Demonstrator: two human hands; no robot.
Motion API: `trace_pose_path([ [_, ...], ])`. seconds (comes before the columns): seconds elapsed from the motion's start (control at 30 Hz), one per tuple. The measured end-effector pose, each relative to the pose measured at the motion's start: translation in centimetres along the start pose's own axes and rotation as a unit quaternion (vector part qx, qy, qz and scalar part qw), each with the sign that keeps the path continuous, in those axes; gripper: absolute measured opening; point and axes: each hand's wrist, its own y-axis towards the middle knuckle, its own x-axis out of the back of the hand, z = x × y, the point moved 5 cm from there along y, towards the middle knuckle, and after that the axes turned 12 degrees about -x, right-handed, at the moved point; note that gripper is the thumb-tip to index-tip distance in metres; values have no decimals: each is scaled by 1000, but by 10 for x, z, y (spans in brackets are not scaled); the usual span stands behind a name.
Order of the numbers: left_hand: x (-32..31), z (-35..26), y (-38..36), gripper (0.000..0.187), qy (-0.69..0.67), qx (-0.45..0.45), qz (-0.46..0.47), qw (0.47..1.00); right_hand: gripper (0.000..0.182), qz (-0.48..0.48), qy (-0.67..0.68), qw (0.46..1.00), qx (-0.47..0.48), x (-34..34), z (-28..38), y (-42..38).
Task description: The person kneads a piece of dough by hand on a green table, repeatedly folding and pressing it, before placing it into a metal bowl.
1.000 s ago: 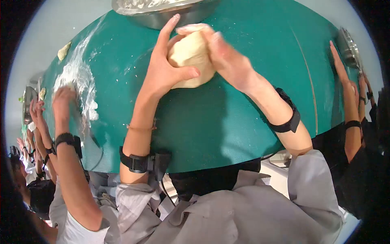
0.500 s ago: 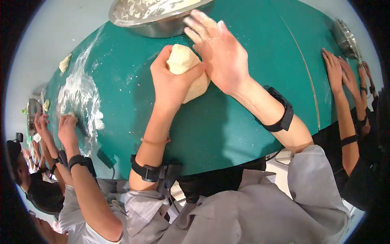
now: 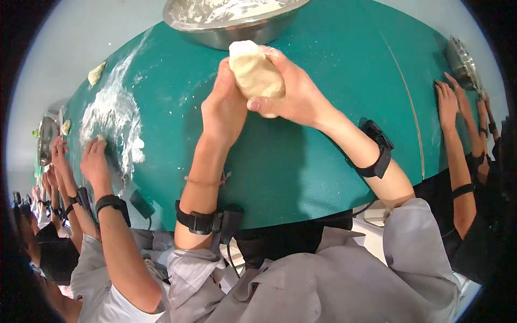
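A pale lump of dough (image 3: 257,78) is held between both my hands, just in front of a metal bowl (image 3: 231,33). My left hand (image 3: 223,105) cups it from the left side, its fingers mostly hidden behind the dough. From the right, my right hand (image 3: 293,89) wraps round it, thumb pressed on the near face and fingers over the far edge. The bowl's inner wall is smeared with flour and dough bits.
White flour (image 3: 112,116) is spread on the green table (image 3: 334,177) at left, with a small dough scrap (image 3: 97,73) beyond it. A co-worker's hand (image 3: 96,161) touches the table there. At right, another person's hands (image 3: 447,102) rest near a second metal bowl (image 3: 462,62).
My right hand, flat and raised beside the dough before, has closed round it. The left hand's grip has shifted, and the dough is turned more upright. The view has moved slightly.
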Motion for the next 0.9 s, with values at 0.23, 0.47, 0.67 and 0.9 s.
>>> trace_pose_path([
  [0.23,1,-12,8,70,282,-91,-8,955,81,-72,-192,978,46,4,3,-3],
  [0.47,30,-25,14,61,203,-47,-55,977,39,-42,-251,967,25,-1,26,-12],
  [0.67,16,-18,10,62,260,-51,125,956,62,62,-234,968,65,-1,24,-7],
  [0.9,2,-13,11,52,129,-56,141,980,64,106,-58,993,17,25,50,-1],
])
